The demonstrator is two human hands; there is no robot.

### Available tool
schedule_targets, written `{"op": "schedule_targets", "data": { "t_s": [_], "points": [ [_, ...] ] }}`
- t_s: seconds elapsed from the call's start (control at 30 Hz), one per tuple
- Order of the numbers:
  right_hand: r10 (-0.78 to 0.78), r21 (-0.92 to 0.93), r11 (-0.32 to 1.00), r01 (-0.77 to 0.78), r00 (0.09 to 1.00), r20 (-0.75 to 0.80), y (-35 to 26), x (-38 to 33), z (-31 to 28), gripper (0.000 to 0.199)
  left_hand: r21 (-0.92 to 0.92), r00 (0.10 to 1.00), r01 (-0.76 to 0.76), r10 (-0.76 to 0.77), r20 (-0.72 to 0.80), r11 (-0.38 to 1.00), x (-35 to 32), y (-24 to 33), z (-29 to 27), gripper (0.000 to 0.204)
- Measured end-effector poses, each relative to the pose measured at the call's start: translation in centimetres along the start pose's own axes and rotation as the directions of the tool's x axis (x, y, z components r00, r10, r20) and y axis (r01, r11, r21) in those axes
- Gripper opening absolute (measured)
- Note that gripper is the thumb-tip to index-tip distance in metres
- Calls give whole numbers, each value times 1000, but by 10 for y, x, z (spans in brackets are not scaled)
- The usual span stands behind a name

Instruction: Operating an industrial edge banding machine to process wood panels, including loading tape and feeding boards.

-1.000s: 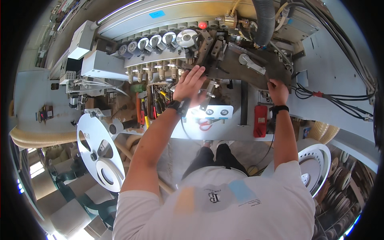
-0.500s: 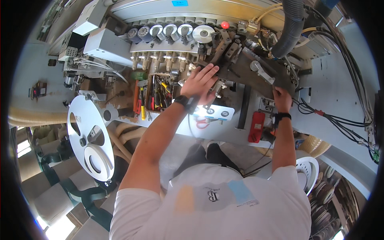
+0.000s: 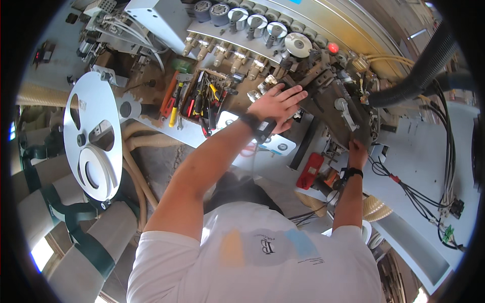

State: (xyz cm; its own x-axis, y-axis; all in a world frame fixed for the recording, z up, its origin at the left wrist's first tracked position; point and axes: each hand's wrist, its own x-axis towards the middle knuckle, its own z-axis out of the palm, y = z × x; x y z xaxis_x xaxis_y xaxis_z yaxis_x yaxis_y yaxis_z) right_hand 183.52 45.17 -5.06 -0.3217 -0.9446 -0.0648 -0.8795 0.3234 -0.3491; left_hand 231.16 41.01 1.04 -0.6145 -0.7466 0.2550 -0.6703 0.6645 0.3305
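Observation:
My left hand (image 3: 279, 108) lies palm down over the left edge of a dark metal plate (image 3: 328, 113) on the machine, its fingers stretched out and a little apart. Small brass and silver air fittings (image 3: 262, 88) stick out beside its fingertips. At the plate's near right corner is my right hand (image 3: 358, 154), fingers curled in and pressed together; what they pinch, if anything, is hidden. A grey lever arm (image 3: 345, 113) sits on the plate just above that hand. Below my left wrist, a white panel with round gauges (image 3: 277, 143) is partly covered.
A tray of screwdrivers and pliers (image 3: 202, 96) stands left of my left forearm, beside a yellow-handled hammer (image 3: 176, 106). A red box-shaped part (image 3: 309, 171) lies near my right wrist. A large white reel (image 3: 93, 136) stands at left; a black corrugated hose (image 3: 417, 73) hangs at right.
The view has turned, so the machine appears tilted and shifted right. Both hands keep nearly the same places on the machine.

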Motion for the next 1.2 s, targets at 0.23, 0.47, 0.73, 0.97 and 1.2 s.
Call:
{"op": "schedule_targets", "data": {
  "t_s": [0.23, 0.47, 0.73, 0.97, 1.2],
  "points": [
    [-86, 4, 996, 86, 996, -5, -34, 48, 19, 27, 39, 1000, -4, 5, -23, 999, -3, 0, 0, 45],
    [-70, -29, 997, 67, 990, -119, 4, 14, 5, 27, 21, 997, -13, 14, -81, 1000, -6, -2, 0, 43],
    [15, -358, 934, 14, 997, 78, 34, -5, -22, 40, -35, 996, -26, 23, -86, 999, -8, -7, 9, 41],
    [38, -180, 983, -42, 999, -25, 12, 30, -2, 45, -67, 999, -13, 11, -33, 998, -6, -7, 10, 40],
    [45, -142, 989, -47, 999, -16, 18, 20, -15, 40, -86, 1000, -14, 12, -24, 996, -6, -8, 12, 40]
  ]
}}
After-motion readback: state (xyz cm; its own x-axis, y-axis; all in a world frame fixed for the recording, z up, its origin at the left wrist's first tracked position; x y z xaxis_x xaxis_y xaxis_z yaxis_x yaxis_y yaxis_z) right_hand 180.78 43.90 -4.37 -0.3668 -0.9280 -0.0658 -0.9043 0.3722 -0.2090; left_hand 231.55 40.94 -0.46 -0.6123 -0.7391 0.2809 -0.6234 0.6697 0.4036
